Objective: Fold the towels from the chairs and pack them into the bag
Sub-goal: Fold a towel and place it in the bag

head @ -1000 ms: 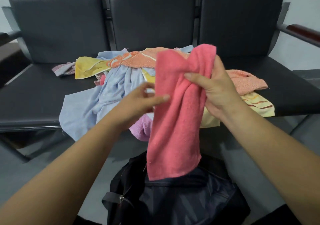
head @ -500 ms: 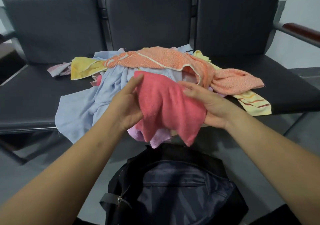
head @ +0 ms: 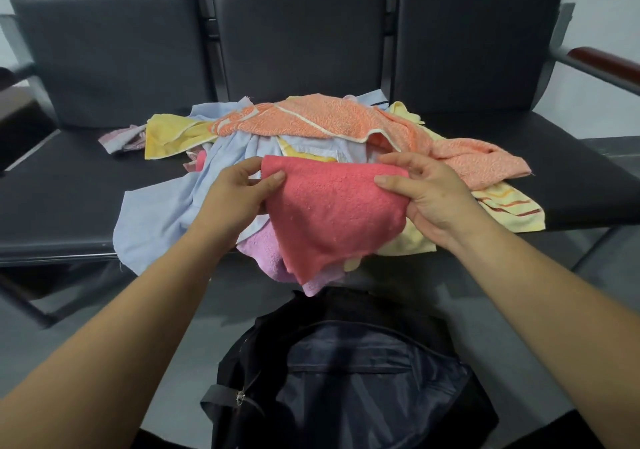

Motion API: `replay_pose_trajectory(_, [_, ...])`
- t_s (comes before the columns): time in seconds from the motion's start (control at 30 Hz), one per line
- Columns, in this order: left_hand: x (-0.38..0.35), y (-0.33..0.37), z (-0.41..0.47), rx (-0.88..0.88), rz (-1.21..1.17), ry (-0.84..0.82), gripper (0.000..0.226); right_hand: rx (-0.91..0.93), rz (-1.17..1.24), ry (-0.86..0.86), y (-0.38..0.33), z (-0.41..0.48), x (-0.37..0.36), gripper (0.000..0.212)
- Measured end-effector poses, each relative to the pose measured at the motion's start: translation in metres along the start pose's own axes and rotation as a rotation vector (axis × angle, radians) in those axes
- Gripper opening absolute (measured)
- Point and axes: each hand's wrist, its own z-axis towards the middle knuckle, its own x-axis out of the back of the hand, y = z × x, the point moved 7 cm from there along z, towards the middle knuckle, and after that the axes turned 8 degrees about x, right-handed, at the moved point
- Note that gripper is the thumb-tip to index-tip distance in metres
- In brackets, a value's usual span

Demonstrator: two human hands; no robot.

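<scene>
A pink-red towel [head: 329,213] is stretched between my hands over the front of the towel pile. My left hand [head: 239,196] pinches its upper left corner between thumb and fingers. My right hand [head: 426,196] grips its upper right edge. The towel's lower part hangs down in a point. Behind it lies a heap of towels on the black chair seats [head: 69,199]: an orange one [head: 329,116] on top, a light blue one [head: 162,213], a yellow one [head: 169,133], a purple one [head: 266,251]. The black bag [head: 353,379] stands open on the floor below my arms.
Three joined black chairs with tall backrests [head: 298,40] fill the view. A wood-topped armrest [head: 602,64] juts out at the right, another armrest sits at the far left. A striped yellow towel [head: 509,206] lies at the pile's right edge. Grey floor surrounds the bag.
The pink-red towel hung long from my raised right hand. It came down onto the pile, and both hands now hold it spread by its top edge.
</scene>
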Motion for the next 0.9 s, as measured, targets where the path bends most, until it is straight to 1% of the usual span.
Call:
replay_pose_trajectory(0.1, [-0.002, -0.003, 0.000, 0.068, -0.115, 0.025, 0.015, 0.003, -0.075, 0.037, -0.004, 0.001, 0.004, 0.022])
replay_pose_trajectory(0.17, [-0.005, -0.004, -0.001, 0.081, -0.215, 0.024, 0.022, -0.044, -0.024, -0.013, -0.005, 0.001, 0.002, 0.035])
replay_pose_trajectory(0.23, [-0.009, -0.003, -0.003, 0.053, -0.246, -0.055, 0.047, -0.109, -0.016, -0.153, -0.005, 0.000, -0.003, 0.051])
replay_pose_trajectory(0.27, [-0.010, -0.003, -0.004, 0.028, -0.175, -0.104, 0.060, -0.126, -0.080, -0.208, -0.006, -0.002, -0.005, 0.054])
replay_pose_trajectory(0.3, [-0.010, -0.002, -0.004, -0.014, -0.020, -0.132, 0.067, -0.107, -0.213, -0.242, -0.007, -0.003, -0.004, 0.055])
replay_pose_trajectory(0.33, [-0.010, -0.001, -0.004, -0.073, 0.191, -0.123, 0.065, -0.038, -0.422, -0.252, -0.011, -0.003, -0.002, 0.054])
replay_pose_trajectory(0.37, [-0.009, 0.000, -0.003, -0.140, 0.402, -0.079, 0.057, 0.060, -0.663, -0.241, -0.017, -0.003, 0.000, 0.050])
replay_pose_trajectory(0.4, [-0.010, 0.002, -0.004, -0.208, 0.567, -0.022, 0.049, 0.161, -0.851, -0.225, -0.023, -0.004, -0.001, 0.046])
replay_pose_trajectory(0.43, [-0.012, 0.006, -0.007, -0.270, 0.659, 0.028, 0.042, 0.245, -0.954, -0.208, -0.027, -0.005, -0.002, 0.040])
replay_pose_trajectory(0.47, [-0.014, 0.009, -0.010, -0.312, 0.692, 0.066, 0.037, 0.296, -0.965, -0.184, -0.029, -0.006, -0.001, 0.033])
replay_pose_trajectory(0.53, [-0.014, 0.012, -0.013, -0.373, 0.668, 0.125, 0.025, 0.333, -0.888, -0.120, -0.028, -0.003, 0.007, 0.022])
replay_pose_trajectory(0.6, [-0.008, 0.013, -0.012, -0.384, 0.584, 0.160, 0.016, 0.293, -0.668, -0.055, -0.023, 0.000, 0.018, 0.018])
replay_pose_trajectory(0.63, [-0.006, 0.012, -0.009, -0.356, 0.494, 0.132, 0.013, 0.238, -0.488, -0.028, -0.019, 0.000, 0.020, 0.017])
replay_pose_trajectory(0.67, [-0.007, 0.010, -0.009, -0.317, 0.367, 0.058, 0.011, 0.168, -0.304, -0.009, -0.013, -0.001, 0.022, 0.017])
replay_pose_trajectory(0.7, [-0.012, 0.007, -0.010, -0.288, 0.227, -0.038, 0.017, 0.103, -0.149, 0.002, -0.006, -0.001, 0.022, 0.015])
replay_pose_trajectory(0.73, [-0.018, 0.004, -0.013, -0.260, 0.107, -0.120, 0.020, 0.058, -0.049, 0.013, 0.000, -0.002, 0.020, 0.014])
replay_pose_trajectory(0.77, [-0.023, 0.000, -0.015, -0.239, 0.047, -0.148, 0.016, 0.018, 0.013, 0.023, 0.003, -0.004, 0.017, 0.013])
replay_pose_trajectory(0.8, [-0.026, -0.005, -0.015, -0.219, 0.025, -0.135, 0.012, -0.011, 0.051, 0.046, 0.007, -0.004, 0.016, 0.013])
replay_pose_trajectory(0.9, [-0.031, -0.023, -0.017, -0.170, 0.079, -0.024, 0.021, -0.093, 0.170, 0.139, 0.024, -0.014, 0.016, 0.007])
